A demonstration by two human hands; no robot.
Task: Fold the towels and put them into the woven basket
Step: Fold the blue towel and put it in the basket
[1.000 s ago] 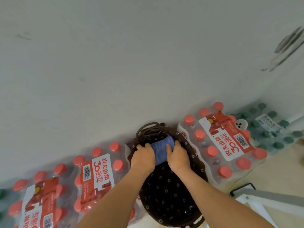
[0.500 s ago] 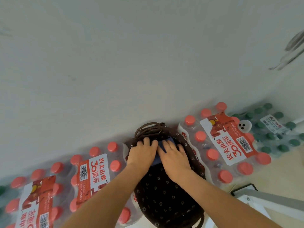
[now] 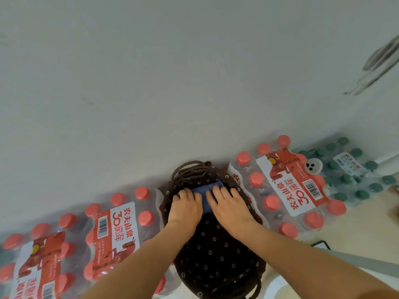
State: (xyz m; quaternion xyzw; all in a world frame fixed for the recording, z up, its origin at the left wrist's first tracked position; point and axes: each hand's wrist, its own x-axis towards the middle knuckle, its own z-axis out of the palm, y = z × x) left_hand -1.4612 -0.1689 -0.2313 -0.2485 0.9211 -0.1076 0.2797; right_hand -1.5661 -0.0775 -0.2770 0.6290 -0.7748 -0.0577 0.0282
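Observation:
A woven basket with a dark flowered lining stands on the floor against the wall, its brown handle at the far end. A folded blue towel lies inside at the far end. My left hand and my right hand lie side by side on top of the towel, fingers spread flat and pressing it down. Most of the towel is hidden under my hands; only a blue strip shows between and beyond the fingers.
Shrink-wrapped packs of red-capped water bottles flank the basket, one on the left and one on the right. A pack of green-capped bottles lies further right. A white wall rises behind; a white frame edge sits lower right.
My hands went from holding the towel at its sides to lying flat on top of it. The towel has sunk deeper into the basket's far end.

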